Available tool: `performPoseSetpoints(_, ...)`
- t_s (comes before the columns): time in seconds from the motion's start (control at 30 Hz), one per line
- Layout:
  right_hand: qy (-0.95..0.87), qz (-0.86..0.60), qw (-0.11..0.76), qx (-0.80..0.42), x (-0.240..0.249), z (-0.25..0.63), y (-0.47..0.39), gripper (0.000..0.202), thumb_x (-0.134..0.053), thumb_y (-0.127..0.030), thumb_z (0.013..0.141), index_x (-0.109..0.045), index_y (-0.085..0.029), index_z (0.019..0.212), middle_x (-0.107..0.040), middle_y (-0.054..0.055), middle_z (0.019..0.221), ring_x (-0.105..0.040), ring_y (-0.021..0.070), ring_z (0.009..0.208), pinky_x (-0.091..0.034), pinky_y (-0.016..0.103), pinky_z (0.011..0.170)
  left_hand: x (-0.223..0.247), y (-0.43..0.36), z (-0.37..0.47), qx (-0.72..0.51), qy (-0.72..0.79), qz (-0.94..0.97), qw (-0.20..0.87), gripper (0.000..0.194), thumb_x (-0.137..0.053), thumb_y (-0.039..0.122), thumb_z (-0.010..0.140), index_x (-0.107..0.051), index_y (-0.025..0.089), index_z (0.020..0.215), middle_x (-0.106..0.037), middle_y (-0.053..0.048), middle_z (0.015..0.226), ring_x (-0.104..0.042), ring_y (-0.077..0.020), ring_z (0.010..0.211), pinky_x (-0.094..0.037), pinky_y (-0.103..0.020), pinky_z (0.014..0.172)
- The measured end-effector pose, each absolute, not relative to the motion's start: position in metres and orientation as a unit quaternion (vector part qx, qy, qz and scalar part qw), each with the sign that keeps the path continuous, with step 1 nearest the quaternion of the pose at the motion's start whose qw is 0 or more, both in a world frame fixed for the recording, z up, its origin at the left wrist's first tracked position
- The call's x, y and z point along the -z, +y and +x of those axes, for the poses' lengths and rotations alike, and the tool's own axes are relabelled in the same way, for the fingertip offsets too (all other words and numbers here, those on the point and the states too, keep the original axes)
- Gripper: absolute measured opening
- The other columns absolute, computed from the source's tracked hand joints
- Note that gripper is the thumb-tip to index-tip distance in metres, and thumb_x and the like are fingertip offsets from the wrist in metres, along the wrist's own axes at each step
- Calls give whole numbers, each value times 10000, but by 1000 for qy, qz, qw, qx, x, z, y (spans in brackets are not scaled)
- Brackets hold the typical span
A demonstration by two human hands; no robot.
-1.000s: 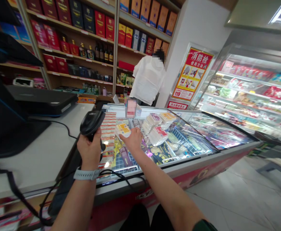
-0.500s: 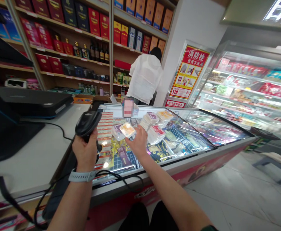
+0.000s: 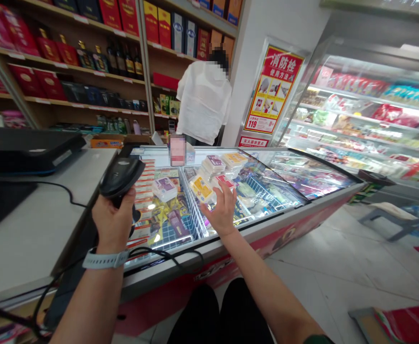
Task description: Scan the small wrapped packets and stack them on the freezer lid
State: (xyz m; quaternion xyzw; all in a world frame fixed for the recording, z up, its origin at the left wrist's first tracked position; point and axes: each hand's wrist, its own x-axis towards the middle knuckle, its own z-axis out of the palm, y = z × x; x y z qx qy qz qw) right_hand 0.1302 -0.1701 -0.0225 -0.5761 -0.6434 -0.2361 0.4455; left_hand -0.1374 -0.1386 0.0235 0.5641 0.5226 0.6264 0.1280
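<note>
My left hand (image 3: 113, 217) is wrapped round the handle of a black barcode scanner (image 3: 121, 174), held above the left end of the glass-topped freezer (image 3: 295, 203). My right hand (image 3: 221, 210) is over the glass with fingers spread, its fingertips at a clear container with a red label (image 3: 227, 180). Just left of those fingers is a yellow-labelled container (image 3: 201, 188), close to my thumb. Farther left, a purple-labelled container (image 3: 165, 188) stands by itself. Behind are another purple-labelled container (image 3: 215, 163) and another yellow-labelled one (image 3: 235, 158), each on top of others.
A white counter (image 3: 69, 196) with a black device (image 3: 33, 148) stands at left. The scanner's black cable (image 3: 162, 252) lies along the freezer edge. A person in a white shirt (image 3: 204, 102) stands beyond, facing shelves of boxes and bottles. At right are a refrigerated display (image 3: 370, 114) and a grey stool (image 3: 392, 217).
The yellow-labelled container has gone from beside the purple-labelled one to beside the red-labelled one. My right hand has moved right and its fingers have spread. The view has shifted right and down.
</note>
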Motion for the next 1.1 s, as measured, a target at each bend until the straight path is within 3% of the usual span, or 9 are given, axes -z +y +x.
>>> performPoseSetpoints(0.1,-628,-586,453,240,24,132,-171,481,-615,-455,892,-543,-177,1277,-534,201,1458,-465,315,1411,-216,581,1232,-25,-140,-134,-652,508,546,139,511,-698,481,801,-691,84,1124,-735,-133,1148,-683,-267,1063,-513,-389,1006)
performPoseSetpoints(0.5,-609,-600,462,237,26,133,-170,482,-550,-512,943,-547,-192,1303,-505,188,1488,-443,303,1433,-209,578,1232,-17,-144,-127,-535,453,667,253,518,-707,464,754,-654,108,1126,-730,-109,1110,-671,-265,1026,-538,-386,950)
performPoseSetpoints(0.8,-618,-593,467,221,26,131,-172,460,-558,-481,944,-556,-203,1310,-492,178,1503,-424,309,1449,-188,591,1239,-17,-147,-123,-463,400,753,244,453,-693,427,789,-652,121,1120,-719,-106,1107,-669,-268,1019,-533,-377,942)
performPoseSetpoints(1.1,-607,-547,460,348,28,132,-167,413,-530,-478,975,-562,-179,1258,-571,196,1407,-514,283,1365,-262,552,1220,-12,-143,-126,-458,370,770,246,439,-681,434,825,-652,160,1168,-714,-85,1145,-667,-257,1042,-532,-378,956)
